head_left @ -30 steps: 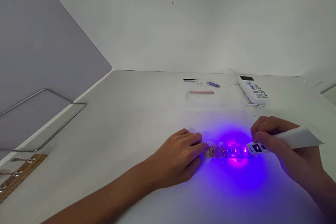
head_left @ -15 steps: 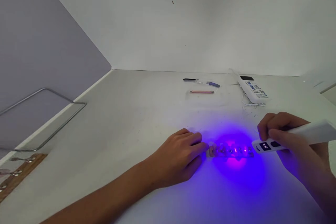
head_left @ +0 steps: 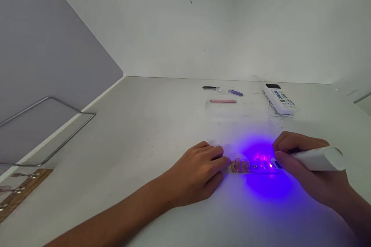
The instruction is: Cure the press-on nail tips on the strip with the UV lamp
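My right hand is closed around a white handheld UV nail lamp, whose head points left and throws violet light on the surface. Under that light lies a narrow nail-tip holder strip with small round metal studs and clear pieces along it. Its right part is washed out by the violet glow, so details there are hard to make out. At the strip's left end, my left hand has curled fingers, the index fingertip pinching or pressing that end. The left thumb is mostly hidden.
Behind the strip lie a pink pen-like tool, a dark-handled tool and a purple nail file. A white labelled device with a cable is at the back right. At left are a bent metal rod and a wooden strip.
My right hand has brought the lamp left and turned it, so its head sits closer over the strip and the violet glow has narrowed. My left hand has stayed put.
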`<state>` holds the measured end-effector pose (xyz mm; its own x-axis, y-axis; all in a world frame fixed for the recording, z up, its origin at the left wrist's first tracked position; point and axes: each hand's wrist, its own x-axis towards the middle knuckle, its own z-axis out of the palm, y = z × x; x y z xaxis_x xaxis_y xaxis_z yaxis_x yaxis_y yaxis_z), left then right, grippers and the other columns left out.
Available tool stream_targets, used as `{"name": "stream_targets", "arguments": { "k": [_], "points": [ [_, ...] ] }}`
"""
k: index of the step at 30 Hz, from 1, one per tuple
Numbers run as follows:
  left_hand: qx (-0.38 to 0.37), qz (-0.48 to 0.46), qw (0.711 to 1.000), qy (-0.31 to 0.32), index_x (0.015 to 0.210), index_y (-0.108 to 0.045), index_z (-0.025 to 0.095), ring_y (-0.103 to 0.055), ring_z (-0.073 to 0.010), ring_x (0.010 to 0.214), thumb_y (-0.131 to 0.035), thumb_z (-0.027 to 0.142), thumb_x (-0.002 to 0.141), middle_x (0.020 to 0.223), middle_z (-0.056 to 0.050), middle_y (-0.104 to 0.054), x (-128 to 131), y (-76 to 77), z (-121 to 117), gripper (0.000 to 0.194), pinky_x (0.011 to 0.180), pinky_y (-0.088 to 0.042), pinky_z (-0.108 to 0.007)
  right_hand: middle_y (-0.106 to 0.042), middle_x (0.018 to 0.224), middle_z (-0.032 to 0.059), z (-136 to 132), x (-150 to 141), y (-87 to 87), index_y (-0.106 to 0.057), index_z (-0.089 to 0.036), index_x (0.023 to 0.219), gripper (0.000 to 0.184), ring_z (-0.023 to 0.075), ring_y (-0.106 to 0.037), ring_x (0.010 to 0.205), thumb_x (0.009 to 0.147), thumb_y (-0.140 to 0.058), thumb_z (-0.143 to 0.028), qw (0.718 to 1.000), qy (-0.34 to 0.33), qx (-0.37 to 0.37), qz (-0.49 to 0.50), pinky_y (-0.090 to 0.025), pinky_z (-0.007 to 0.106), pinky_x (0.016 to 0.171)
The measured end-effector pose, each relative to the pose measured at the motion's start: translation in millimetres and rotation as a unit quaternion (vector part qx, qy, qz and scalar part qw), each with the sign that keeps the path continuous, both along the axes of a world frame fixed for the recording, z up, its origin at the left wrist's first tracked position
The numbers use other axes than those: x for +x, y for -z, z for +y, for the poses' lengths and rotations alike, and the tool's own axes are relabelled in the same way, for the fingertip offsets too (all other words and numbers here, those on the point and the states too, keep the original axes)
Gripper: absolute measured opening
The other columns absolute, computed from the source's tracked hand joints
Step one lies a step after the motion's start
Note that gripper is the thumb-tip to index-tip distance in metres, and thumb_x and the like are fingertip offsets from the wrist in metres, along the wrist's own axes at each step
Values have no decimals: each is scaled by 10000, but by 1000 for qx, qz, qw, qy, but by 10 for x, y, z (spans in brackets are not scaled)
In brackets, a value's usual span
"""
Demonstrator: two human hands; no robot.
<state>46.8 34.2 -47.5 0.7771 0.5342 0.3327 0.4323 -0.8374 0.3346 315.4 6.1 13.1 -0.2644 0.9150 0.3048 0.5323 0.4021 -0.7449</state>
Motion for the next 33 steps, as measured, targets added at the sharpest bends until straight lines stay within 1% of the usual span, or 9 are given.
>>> {"name": "stream_targets", "arguments": {
  "k": [3, 9, 16, 24, 29, 33],
  "points": [
    [-3, -12, 1000, -2, 932, -635, 181, -410, -150, 591, -388, 63, 902, 720, 12, -479, -7, 18, -7, 275, 653, -399, -305, -620, 630, -23, -8, -11, -6, -586, -227, 694, 221, 119, -547, 516, 902, -618, -161, 1000, -5, -6, -17, -423, 235, 449],
    [-11, -14, 1000, -5, 967, -644, 184, -389, -152, 600, -387, 71, 902, 733, 13, -474, -18, 62, -19, 288, 666, -380, -308, -608, 619, -26, -14, -36, -11, -582, -232, 697, 228, 123, -529, 511, 917, -604, -176, 1000, 1, -3, -5, -410, 249, 456],
    [-10, 7, 1000, 2, 966, -648, 172, -411, -151, 592, -378, 65, 922, 733, 6, -492, 5, -18, 4, 293, 675, -406, -305, -597, 631, -24, -64, -59, -3, -573, -233, 702, 223, 128, -500, 534, 915, -616, -179, 999, 32, -18, -12, -392, 265, 479],
    [-7, 3, 1000, 3, 963, -656, 168, -413, -150, 597, -377, 66, 923, 730, 14, -484, -17, -22, -2, 300, 664, -406, -301, -593, 627, -41, -55, -57, 18, -571, -235, 714, 222, 110, -502, 518, 921, -596, -159, 1000, 15, 6, -5, -374, 248, 471],
    [-7, 4, 1000, 5, 970, -663, 166, -410, -147, 596, -377, 60, 917, 737, 12, -488, -8, -27, -2, 309, 680, -413, -297, -600, 643, -35, -59, -47, 16, -578, -239, 732, 217, 117, -512, 523, 927, -587, -146, 1000, 6, -2, -7, -366, 262, 471],
    [-12, 7, 1000, 5, 981, -666, 165, -422, -149, 599, -376, 64, 919, 739, 10, -493, -13, -32, 2, 313, 682, -415, -301, -588, 638, -37, -54, -60, 17, -576, -240, 729, 222, 115, -504, 519, 930, -595, -145, 1000, 0, 5, 6, -362, 262, 468]
  ]
}}
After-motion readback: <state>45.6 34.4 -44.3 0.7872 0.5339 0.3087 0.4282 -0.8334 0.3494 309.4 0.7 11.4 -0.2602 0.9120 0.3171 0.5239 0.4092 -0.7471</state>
